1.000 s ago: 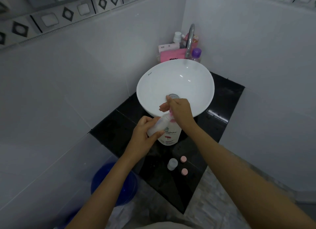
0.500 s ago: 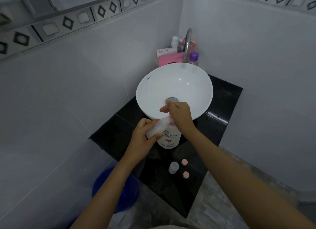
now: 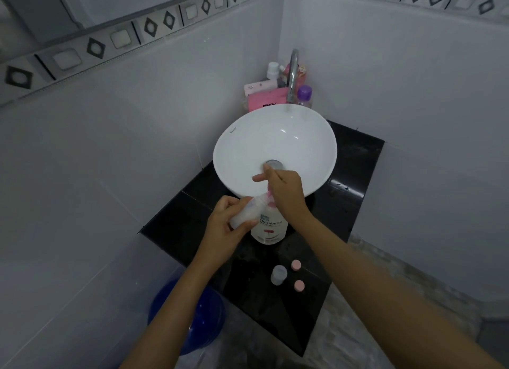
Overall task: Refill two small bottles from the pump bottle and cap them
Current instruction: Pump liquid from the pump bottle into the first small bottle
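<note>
1. My left hand [image 3: 224,227] is wrapped around a small translucent plastic bottle [image 3: 248,213], tilted so its mouth meets the pink spout of the pump bottle [image 3: 271,228].
2. My right hand [image 3: 286,192] lies flat over the pump head, palm down, with the forefinger sticking out over the basin's edge; the pump top itself is mostly hidden under it.
3. The pump bottle is a smooth white rounded one with a printed label and a red flower mark, standing upright on the glossy black stone surface [image 3: 352,176] just in front of the sink.
4. The sink [image 3: 242,154] is a round white glazed bowl with a metal drain in its middle.
5. Nearer to me on the surface stands a second small bottle [image 3: 278,274], frosted and uncapped, upright.
6. Two little round pink caps [image 3: 296,265] [image 3: 299,285] lie just beside it, one behind the other, apart from both bottles.
</note>
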